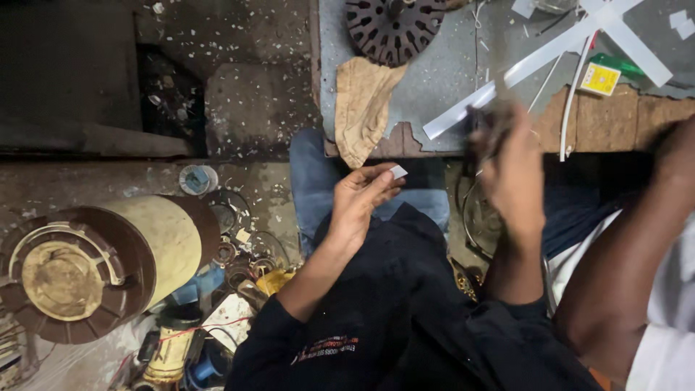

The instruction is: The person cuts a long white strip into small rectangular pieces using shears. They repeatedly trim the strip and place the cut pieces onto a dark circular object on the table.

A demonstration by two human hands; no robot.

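White paper slip (pixel 399 171), small and rectangular, is pinched between thumb and fingertips of the left hand (pixel 360 200), held over the lap, just near of the bench edge (pixel 405 148). Right hand (pixel 512 174) is raised at the bench edge and motion-blurred; it seems closed around something dark, possibly scissors (pixel 483 127), but blur prevents identifying it. Long white strip (pixel 507 76) of the same material lies diagonally on the grey bench top, its near end just beside the right hand.

Surroundings: slotted dark stator core (pixel 394 27) at far edge of bench; tan cloth (pixel 362 105) draped over the bench edge to its near left. Cylindrical motor housing (pixel 101 268) on the floor at left, amid wire scraps. Another person's arm (pixel 630 268) enters at right, apart from the work.

Judgement: step in hand looks like cutting short insulation slips from the long strip; one piece is already separated and held. Next move likely calls for the left hand to put down or place the slip, then steady the strip for the right-hand tool.
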